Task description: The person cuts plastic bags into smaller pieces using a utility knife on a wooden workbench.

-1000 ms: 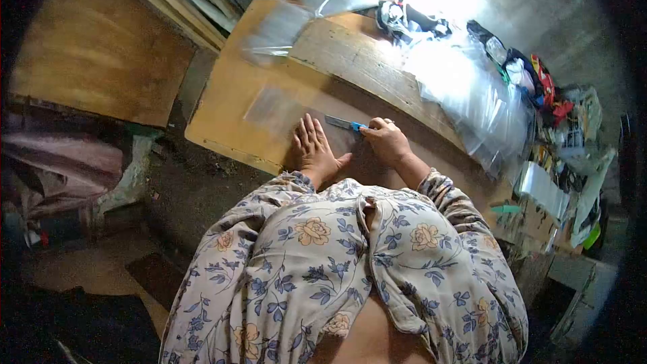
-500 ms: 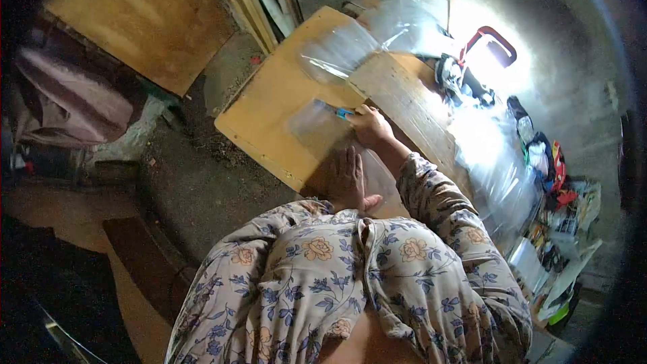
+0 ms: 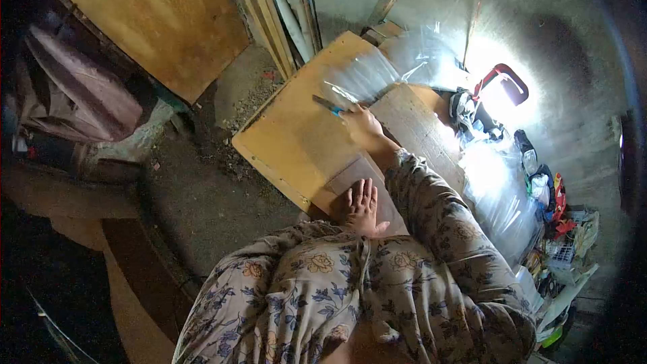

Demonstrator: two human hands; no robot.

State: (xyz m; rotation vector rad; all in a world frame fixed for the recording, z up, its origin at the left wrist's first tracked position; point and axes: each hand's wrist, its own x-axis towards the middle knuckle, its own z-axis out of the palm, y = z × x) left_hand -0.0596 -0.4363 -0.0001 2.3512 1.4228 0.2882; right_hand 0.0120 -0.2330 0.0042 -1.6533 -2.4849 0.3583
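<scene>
My left hand [image 3: 364, 209] lies flat with its fingers out on a thin translucent sheet [image 3: 345, 174] at the near part of the yellow tabletop [image 3: 283, 131]. Farther forward, my right hand [image 3: 362, 125] is wrapped round the blue handle of a knife [image 3: 326, 104]; its blade points up and to the left over the tabletop. Clear plastic [image 3: 364, 77] lies just beyond the knife. Whether the blade touches anything cannot be made out.
A raised wooden board [image 3: 418, 125] runs along the right of the tabletop. A bright lamp with a red handle [image 3: 509, 81], clear plastic bags [image 3: 499, 195] and clutter are on the right. Wooden strips [image 3: 263, 13] lean at the back.
My right hand has moved forward with the knife, away from my left hand, which stays flat on the sheet. The view has turned, so the table appears farther right.
</scene>
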